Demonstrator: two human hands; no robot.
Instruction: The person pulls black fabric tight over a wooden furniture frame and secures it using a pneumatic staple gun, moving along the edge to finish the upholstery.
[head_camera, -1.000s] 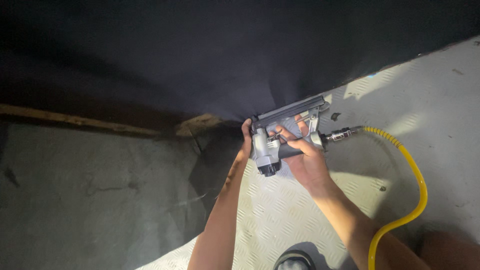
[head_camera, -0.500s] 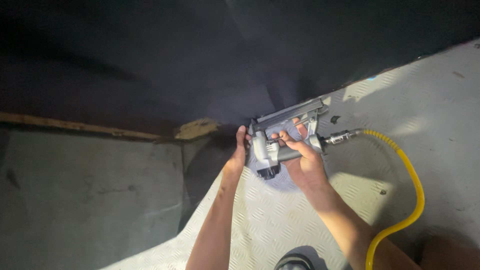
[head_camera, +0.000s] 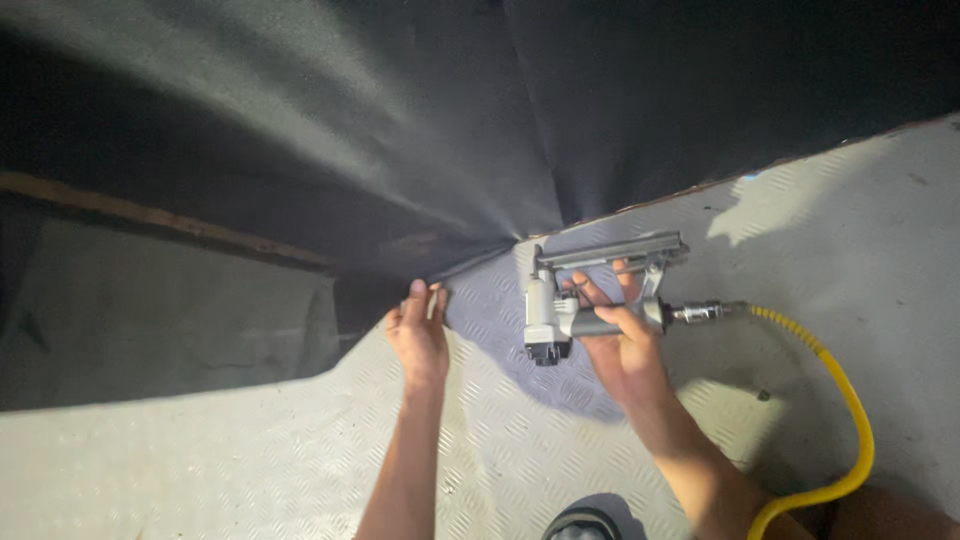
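My right hand (head_camera: 618, 342) grips the handle of a grey pneumatic staple gun (head_camera: 580, 292). The gun's nose points up at the lower edge of a dark fabric sheet (head_camera: 420, 130), where that edge meets the pale floor. A yellow coiled air hose (head_camera: 840, 400) runs from the gun's rear fitting to the lower right. My left hand (head_camera: 418, 332) is off the gun, to its left. Its fingertips press on the fabric's lower edge near the corner. The fabric covers a large dark piece that fills the upper half of the view.
A pale embossed checker-plate floor (head_camera: 250, 460) lies under my arms. A strip of bare wooden frame (head_camera: 150, 215) shows at the left under the fabric. The toe of a dark shoe (head_camera: 585, 522) is at the bottom edge.
My left hand has let go of the staple gun and moved left onto the fabric edge. The view has shifted, so more fabric shows above. My right hand still holds the gun.
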